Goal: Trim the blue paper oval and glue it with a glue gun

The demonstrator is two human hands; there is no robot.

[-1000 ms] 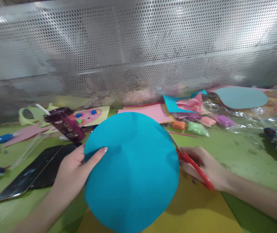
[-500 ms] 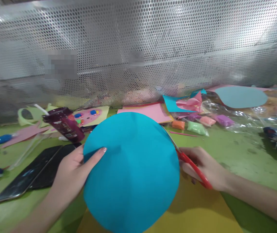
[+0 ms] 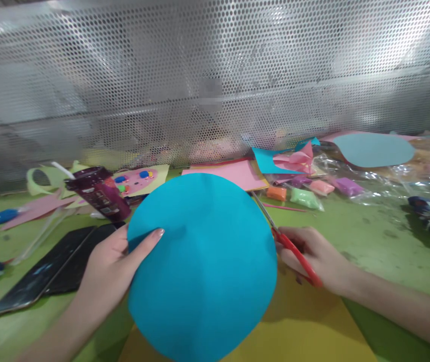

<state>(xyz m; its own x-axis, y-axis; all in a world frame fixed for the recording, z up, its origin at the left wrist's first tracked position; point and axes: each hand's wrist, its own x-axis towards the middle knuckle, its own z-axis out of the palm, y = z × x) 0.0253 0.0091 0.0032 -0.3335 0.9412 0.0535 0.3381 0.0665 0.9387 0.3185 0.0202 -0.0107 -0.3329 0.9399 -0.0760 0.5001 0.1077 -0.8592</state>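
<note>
In the head view, you are working at a green table (image 3: 396, 256) with stains on its top, facing a perforated metal screen (image 3: 275, 60) that runs across the back. A maroon cup (image 3: 103, 193) with a white straw leans at left, near a black smartphone (image 3: 45, 269); beyond your work lie pink paper sheets (image 3: 224, 173), with small plastic packets (image 3: 305, 198) in orange, green, pink and purple to their right. A yellow sheet (image 3: 305, 322) sits beneath your work. The blue paper disc (image 3: 203, 266), roughly round, is between your hands and tilted toward you, its left edge pinched by your left hand (image 3: 109, 261): thumb across the front, other fingers hidden behind. Your right hand (image 3: 324, 251) is wrapped around the red handles of the scissors (image 3: 297, 256), whose steel blades point away from you along the disc's upper right edge. Your left forearm rises from the lower left, wrist angled inward; your right forearm reaches in from the right, knuckles up, fingers curled.
</note>
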